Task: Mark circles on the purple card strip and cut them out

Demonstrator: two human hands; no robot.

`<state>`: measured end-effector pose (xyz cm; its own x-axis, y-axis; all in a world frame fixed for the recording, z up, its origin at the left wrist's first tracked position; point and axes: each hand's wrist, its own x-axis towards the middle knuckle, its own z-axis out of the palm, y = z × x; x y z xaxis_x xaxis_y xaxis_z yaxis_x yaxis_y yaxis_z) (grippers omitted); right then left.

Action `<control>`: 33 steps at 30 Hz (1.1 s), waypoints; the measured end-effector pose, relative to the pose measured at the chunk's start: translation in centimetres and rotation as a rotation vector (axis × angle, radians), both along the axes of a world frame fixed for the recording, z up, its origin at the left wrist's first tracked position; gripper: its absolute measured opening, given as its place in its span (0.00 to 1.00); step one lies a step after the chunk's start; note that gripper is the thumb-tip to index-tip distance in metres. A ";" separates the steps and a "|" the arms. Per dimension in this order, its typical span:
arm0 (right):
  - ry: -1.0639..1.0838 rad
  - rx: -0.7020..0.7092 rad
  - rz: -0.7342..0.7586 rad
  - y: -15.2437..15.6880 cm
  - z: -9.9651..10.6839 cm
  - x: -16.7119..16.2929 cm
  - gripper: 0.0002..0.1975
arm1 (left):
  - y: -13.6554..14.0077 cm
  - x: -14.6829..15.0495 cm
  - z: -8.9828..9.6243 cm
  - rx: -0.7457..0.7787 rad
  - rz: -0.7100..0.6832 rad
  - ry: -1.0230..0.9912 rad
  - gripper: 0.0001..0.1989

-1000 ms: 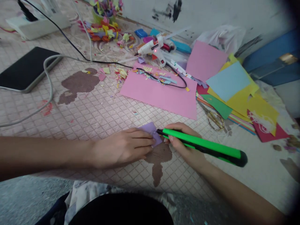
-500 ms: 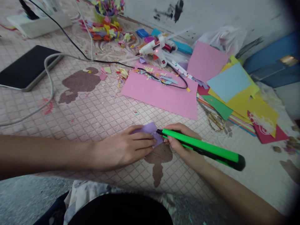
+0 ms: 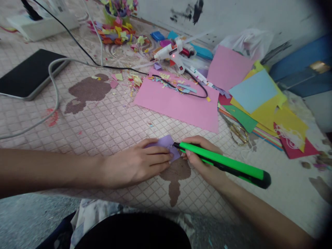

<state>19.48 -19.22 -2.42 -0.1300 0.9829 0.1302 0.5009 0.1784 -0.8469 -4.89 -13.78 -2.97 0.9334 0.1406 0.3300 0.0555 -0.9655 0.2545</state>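
My left hand (image 3: 140,162) lies flat with fingers stretched out, pressing a small purple piece of paper (image 3: 165,141) onto the tablecloth. Small rounded marks show on the paper by my fingertips. In my right hand (image 3: 204,164) is a green and black utility knife (image 3: 223,160), held like a pen. Its narrow dark tip meets the paper's right side, close to my left fingertips. Whether the tip has gone through the paper I cannot tell. The knife's thick end points toward the lower right.
Beyond my hands lies a pink sheet (image 3: 178,103) with paper scraps and a cable on it. A white glue gun (image 3: 172,53) with a red light stands behind. Scissors (image 3: 238,133) and coloured paper (image 3: 254,90) are at the right, a black tablet-like device (image 3: 31,74) at the left.
Almost nothing differs. Both hands, the purple paper and the knife keep their places, with at most a very slight shift of the knife.
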 end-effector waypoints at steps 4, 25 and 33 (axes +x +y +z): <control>-0.009 0.012 0.001 0.1 0.1 -0.1 0.10 | 0.0 0.0 0.0 0.004 0.001 0.008 0.15; 0.060 0.006 0.027 0.3 -0.1 0.1 0.10 | 0.1 0.1 -0.1 0.030 0.000 0.000 0.16; 0.078 -0.023 0.005 0.4 -0.3 0.2 0.10 | 0.2 0.0 0.0 0.064 0.002 0.027 0.17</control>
<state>19.67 -18.85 -2.76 -0.1250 0.9852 0.1171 0.4321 0.1603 -0.8875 -4.87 -13.63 -2.98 0.9420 0.1216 0.3128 0.0632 -0.9796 0.1905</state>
